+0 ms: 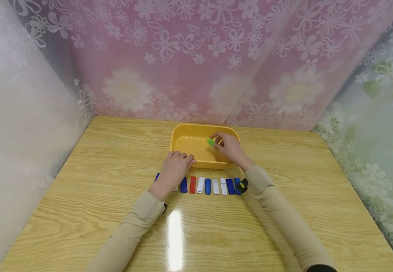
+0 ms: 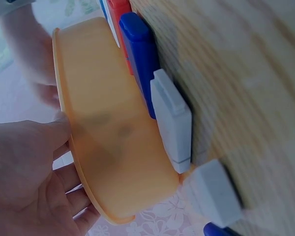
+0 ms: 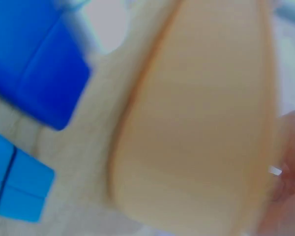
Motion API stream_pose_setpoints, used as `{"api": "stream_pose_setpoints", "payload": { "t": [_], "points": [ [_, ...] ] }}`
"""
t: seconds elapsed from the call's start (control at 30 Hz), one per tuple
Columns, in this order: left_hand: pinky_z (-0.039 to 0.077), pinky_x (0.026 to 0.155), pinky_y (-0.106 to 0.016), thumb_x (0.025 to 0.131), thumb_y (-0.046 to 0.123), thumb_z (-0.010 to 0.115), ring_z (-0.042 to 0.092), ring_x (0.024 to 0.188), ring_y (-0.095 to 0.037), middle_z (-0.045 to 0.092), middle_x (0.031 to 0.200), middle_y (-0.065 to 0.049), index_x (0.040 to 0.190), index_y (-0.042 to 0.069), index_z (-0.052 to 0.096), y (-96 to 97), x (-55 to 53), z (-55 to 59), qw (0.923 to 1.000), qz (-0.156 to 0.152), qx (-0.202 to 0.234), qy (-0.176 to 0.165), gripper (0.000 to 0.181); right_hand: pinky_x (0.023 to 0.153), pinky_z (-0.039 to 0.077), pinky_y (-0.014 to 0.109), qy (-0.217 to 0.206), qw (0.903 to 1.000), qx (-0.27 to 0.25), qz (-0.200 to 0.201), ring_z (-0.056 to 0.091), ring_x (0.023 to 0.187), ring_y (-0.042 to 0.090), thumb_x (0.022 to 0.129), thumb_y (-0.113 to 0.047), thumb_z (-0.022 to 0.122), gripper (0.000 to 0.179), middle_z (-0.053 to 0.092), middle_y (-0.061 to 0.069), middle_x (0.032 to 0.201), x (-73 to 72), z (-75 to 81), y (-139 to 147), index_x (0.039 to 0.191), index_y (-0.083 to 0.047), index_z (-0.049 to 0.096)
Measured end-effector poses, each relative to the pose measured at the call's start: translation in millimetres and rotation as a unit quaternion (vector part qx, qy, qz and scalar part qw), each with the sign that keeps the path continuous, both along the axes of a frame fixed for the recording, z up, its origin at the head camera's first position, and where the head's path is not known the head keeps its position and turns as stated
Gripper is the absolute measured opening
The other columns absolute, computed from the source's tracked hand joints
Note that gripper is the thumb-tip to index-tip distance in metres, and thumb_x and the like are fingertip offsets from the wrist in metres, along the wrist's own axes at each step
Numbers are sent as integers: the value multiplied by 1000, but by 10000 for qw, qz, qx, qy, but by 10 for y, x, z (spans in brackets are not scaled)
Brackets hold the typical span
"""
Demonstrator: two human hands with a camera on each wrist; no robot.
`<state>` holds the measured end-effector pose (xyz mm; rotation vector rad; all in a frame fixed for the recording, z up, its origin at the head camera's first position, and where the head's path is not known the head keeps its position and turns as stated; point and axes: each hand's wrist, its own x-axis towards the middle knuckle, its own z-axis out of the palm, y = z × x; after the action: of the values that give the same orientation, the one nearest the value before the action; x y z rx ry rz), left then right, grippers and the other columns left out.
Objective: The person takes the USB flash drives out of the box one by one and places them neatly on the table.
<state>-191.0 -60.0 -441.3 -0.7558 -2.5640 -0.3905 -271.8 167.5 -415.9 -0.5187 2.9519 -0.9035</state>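
Note:
A yellow plastic basin (image 1: 182, 161) stands at the table's far side. My left hand (image 1: 176, 168) grips its near rim at the left corner; the left wrist view shows the thumb and fingers on either side of the rim. Over the basin's right half, my right hand (image 1: 229, 148) pinches a small green USB stick (image 1: 211, 142) between thumb and fingertips. In front of the basin lies a row of USB sticks: a red one (image 1: 192, 184), white ones like this white stick (image 1: 200, 185), and blue ones like this blue stick (image 1: 208, 186). My left hand covers part of the row's left end.
The wooden table (image 1: 267, 226) reaches to a pink floral curtain (image 1: 196, 75) behind the basin. Pale curtains hang at both sides. A black wrist camera (image 1: 242, 186) under my right wrist overlaps the row's right end. The right wrist view is blurred.

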Motion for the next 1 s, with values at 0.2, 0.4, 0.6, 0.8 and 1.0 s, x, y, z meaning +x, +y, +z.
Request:
{"api": "stream_pose_setpoints", "payload": {
  "t": [0.2,0.4,0.6,0.8,1.0],
  "points": [
    [50,89,-42,103,26,59,64,78,-25,71,80,-5,92,11,71,11,-1,4,10000,-36,38,-52,23,71,58,44,23,9962,-868,-111,68,92,32,98,-11,68,40,64,15,111,351,327,233,138,-13,62],
    [51,89,-42,103,26,60,64,78,-25,71,79,-6,92,10,71,11,-10,-5,10000,0,13,-19,23,76,60,47,-76,9937,-1064,-335,70,93,36,97,-9,69,41,64,19,113,682,344,595,137,-6,60],
    [50,90,-43,103,27,59,64,78,-26,70,79,-7,93,9,70,1,-6,-6,9999,14,67,-122,24,71,61,41,-528,9935,-813,-591,71,90,35,97,-7,69,42,63,25,116,943,104,854,136,1,58],
    [50,92,-43,104,28,58,65,79,-26,71,80,-6,93,11,70,11,-9,-28,9999,14,62,-126,24,67,57,33,-1128,9901,-468,-686,70,86,28,94,-7,71,41,65,20,109,1132,-152,956,130,5,59],
    [50,92,-44,104,28,58,65,80,-26,71,81,-6,93,10,70,17,-11,-33,9999,21,34,-162,25,68,53,32,-1258,9888,-188,-776,66,83,23,91,-8,75,38,66,14,101,1202,-237,953,126,4,63]
  ]
}}
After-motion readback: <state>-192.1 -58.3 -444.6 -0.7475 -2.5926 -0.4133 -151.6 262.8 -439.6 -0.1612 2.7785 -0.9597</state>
